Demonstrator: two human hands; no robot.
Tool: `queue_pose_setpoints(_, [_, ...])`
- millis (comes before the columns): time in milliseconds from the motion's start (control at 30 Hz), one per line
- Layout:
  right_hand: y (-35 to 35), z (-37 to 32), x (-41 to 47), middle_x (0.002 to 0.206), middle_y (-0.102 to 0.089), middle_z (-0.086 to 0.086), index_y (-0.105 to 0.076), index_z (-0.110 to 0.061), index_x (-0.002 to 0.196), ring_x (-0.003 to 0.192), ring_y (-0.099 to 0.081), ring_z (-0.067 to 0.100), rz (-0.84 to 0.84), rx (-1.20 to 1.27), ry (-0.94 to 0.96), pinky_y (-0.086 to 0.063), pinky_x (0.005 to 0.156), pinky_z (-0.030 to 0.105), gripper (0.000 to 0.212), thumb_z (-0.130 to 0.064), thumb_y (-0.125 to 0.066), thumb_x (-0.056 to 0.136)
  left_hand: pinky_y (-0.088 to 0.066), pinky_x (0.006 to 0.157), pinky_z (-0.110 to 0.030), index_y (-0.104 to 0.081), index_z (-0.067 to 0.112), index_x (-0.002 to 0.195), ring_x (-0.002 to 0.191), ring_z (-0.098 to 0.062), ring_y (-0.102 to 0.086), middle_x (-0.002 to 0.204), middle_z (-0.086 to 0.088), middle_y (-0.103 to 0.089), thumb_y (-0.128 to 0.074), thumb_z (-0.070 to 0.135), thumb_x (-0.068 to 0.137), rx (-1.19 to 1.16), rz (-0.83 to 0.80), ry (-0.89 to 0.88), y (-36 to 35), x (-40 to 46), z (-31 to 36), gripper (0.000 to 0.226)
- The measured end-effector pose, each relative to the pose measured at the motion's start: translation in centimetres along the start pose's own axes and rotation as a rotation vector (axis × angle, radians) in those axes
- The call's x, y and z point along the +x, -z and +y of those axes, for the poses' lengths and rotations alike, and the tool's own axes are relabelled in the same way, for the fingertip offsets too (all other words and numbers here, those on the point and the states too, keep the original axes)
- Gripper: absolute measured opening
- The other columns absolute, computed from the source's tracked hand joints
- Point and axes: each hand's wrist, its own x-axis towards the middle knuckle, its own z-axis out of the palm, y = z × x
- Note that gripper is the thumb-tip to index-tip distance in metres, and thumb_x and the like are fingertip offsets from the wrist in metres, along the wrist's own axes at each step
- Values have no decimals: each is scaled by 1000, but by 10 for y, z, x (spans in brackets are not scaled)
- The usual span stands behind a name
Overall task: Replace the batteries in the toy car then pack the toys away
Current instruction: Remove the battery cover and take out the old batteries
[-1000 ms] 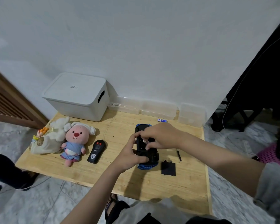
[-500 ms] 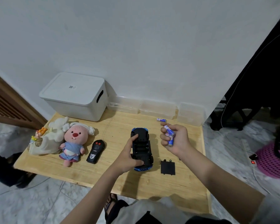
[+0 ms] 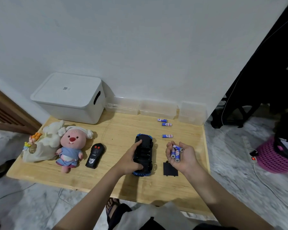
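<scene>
Low wooden table (image 3: 116, 183), pale grain, set against a white wall. Car (image 3: 143, 155) lies belly-up near the middle, black underside w/ blue body edge showing, battery bay open. Left hand (image 3: 131, 161) grips it from the left side, thumb at the near end, fingers curled over the chassis. Right hand (image 3: 181, 155) is palm-up just right of the car, fingers cupped round a bunch of small blue-and-white batteries (image 3: 176, 152), metal ends showing. Flat black cover (image 3: 170, 168) lies on the wood below that hand, nr the right edge. Three loose cells (image 3: 167, 124) lie toward the back-right corner. Left of the car: glossy black remote (image 3: 95, 155) w/ red buttons, then a fuzzy pink plush (image 3: 71, 146) in blue cloth, then a cream plush (image 3: 43, 143) at the left edge. Smooth white lidded box (image 3: 70, 97) sits at the back-left corner; clear plastic bins (image 3: 158, 109) along the back edge.
</scene>
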Motion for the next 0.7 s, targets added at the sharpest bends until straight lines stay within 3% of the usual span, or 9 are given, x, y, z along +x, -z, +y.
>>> queue_pose_setpoints(67, [1,4,1,78,-60,13,-54,-4,93,50,-60,17,8,32,-3,-53,44,25,27,-25,-37,98,-51,88,-26,-18,34,148,117,-17,-50,135,1,-42,-65,-8,74,4,3,20,1,2,-3,97])
queue_pose_setpoints(167, [2,9,1,79,-60,13,-52,-4,91,46,-60,17,9,57,-23,-52,40,25,28,-26,-38,99,-50,80,-20,-16,34,149,115,-18,-53,132,1,-44,-61,-9,74,28,1,38,2,3,-4,97])
queue_pose_setpoints(333, [1,13,3,76,-56,13,-51,-2,95,63,-57,17,56,95,-30,-53,39,28,27,-25,-40,99,-49,98,-37,-19,43,146,123,-23,-47,136,-2,-38,-66,8,63,91,22,39,5,3,-10,101])
queue_pose_setpoints(400, [-1,12,4,76,-54,11,-50,0,99,68,-56,17,104,105,-16,-56,47,34,24,-22,-42,99,-48,100,-35,-19,47,143,124,-22,-46,138,-2,-34,-65,11,63,117,35,33,5,4,-13,100])
queue_pose_setpoints(533, [-5,8,1,78,-53,12,-50,1,97,68,-56,17,182,64,3,-53,69,40,17,-14,-42,98,-36,101,-23,-14,30,149,131,-16,-32,144,-3,-23,-64,4,76,160,96,8,-2,-1,-7,93])
queue_pose_setpoints(633, [-9,2,0,79,-54,12,-53,2,93,66,-56,17,204,0,2,-53,67,35,13,-6,-43,94,-29,115,-40,-15,28,150,142,-25,-19,149,-7,-17,-65,13,78,202,181,-39,-6,2,-3,89])
queue_pose_setpoints(700, [-12,-4,0,80,-56,10,-56,0,94,67,-57,16,213,-57,-11,-53,61,33,11,-5,-46,90,-29,115,-43,-18,27,149,144,-26,-16,150,-6,-15,-65,18,80,219,246,-79,-7,5,6,84])
